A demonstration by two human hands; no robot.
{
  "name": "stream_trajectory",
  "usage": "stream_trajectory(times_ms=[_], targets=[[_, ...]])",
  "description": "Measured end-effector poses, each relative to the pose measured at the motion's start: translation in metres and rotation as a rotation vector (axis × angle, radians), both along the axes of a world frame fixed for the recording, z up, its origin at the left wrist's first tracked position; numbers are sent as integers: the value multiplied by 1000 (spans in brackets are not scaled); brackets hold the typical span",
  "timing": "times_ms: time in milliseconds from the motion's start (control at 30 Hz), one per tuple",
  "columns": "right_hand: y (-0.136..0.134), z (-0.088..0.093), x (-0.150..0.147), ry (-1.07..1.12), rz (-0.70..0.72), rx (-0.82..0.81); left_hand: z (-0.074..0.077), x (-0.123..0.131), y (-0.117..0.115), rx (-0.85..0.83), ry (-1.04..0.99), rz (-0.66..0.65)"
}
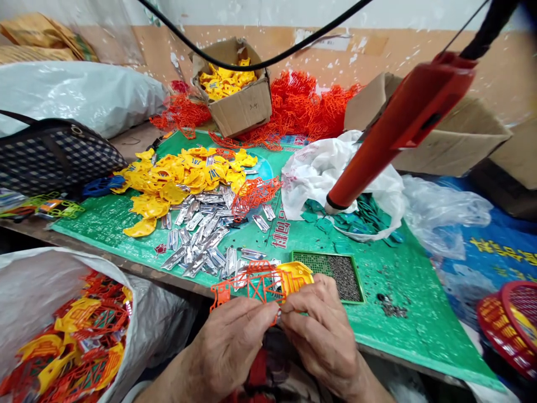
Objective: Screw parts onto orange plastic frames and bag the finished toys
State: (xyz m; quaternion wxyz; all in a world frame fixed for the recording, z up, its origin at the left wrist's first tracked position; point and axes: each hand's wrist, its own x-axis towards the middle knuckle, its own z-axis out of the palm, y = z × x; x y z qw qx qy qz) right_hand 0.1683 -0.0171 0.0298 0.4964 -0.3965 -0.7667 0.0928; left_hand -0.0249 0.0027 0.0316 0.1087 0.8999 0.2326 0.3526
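Between both hands, at the table's front edge, is an orange plastic lattice piece (255,280) joined with a yellow molded part (297,273). My left hand (235,341) is closed in a pinch at the near edge of the lattice piece. Against it, my right hand (321,330) has its fingers closed around the yellow end. The fingertips of both hands meet, and a small pale bit shows there, too small to name. Silvery metal-look strips (205,235) lie scattered just beyond. To the right is a green tray (358,280) with many small dark screws.
A red electric screwdriver (398,123) hangs at right, over a white bag (306,168) of dark green pieces. Yellow parts (184,173) are heaped at left. A cardboard box (243,112) and orange lattices (310,106) stand behind; a sack (130,313) of assembled pieces is front left.
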Motion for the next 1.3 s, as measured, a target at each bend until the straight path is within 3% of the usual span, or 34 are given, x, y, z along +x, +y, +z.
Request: stream_trajectory(times_ms=[200, 467, 933, 1067, 1300], targets=[[0, -2, 0, -9, -4, -5, 5, 4, 2, 37, 1, 43], [-2, -5, 1, -12, 7, -24, -2, 0, 0, -42, 40, -15], [-2, 0, 12, -133, 50, -49, -1, 4, -5, -73, -8, -32], [-5, -1, 14, -110, 44, -34, 0, 6, -5, -195, -101, 39], [2, -7, 10, -34, 29, -40, -8, 10, -14, -614, -306, 321]])
